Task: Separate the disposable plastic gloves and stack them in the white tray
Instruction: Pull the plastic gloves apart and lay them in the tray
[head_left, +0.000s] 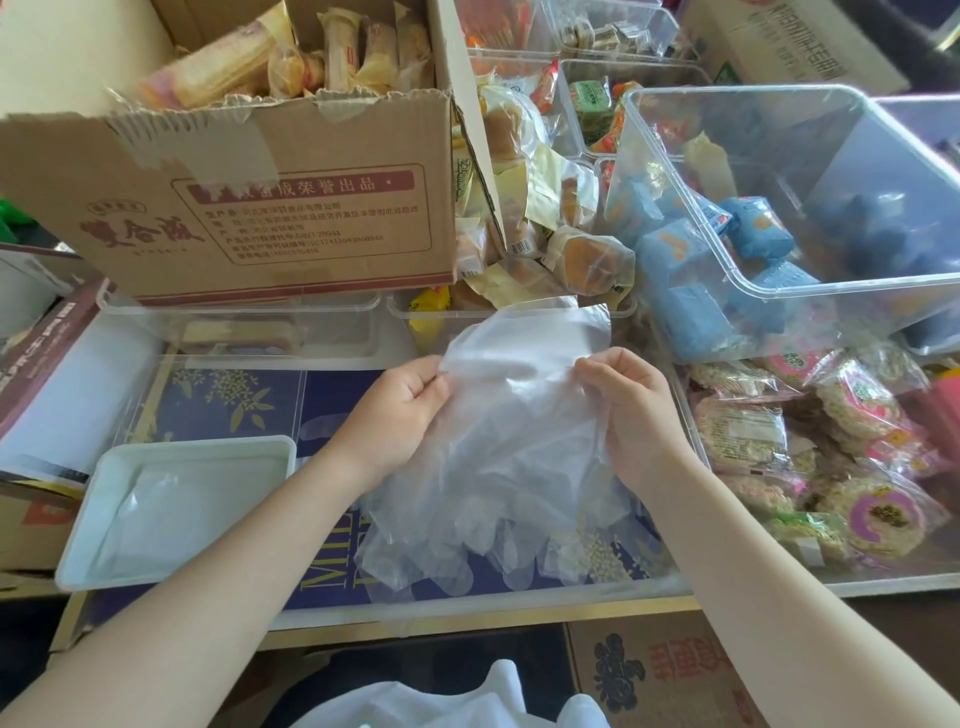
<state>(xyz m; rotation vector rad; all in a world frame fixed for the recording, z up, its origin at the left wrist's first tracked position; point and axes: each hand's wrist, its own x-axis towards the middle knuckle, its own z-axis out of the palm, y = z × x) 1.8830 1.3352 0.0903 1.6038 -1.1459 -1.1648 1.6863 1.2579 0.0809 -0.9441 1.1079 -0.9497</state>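
My left hand (400, 410) and right hand (631, 410) covered the top edge of the glove bundle (498, 467), so I could not tell how many gloves my grip had parted (the layers blurred into one film). What lay in the white tray (176, 447) was too faint to count. The cardboard box (270, 208) hid the bin behind it, and its small print was unreadable. The clear bin (852, 187) ran off the right edge.

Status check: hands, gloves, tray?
Left hand and right hand pinch glove bundle. White tray holds separated plastic. Nothing blocking.
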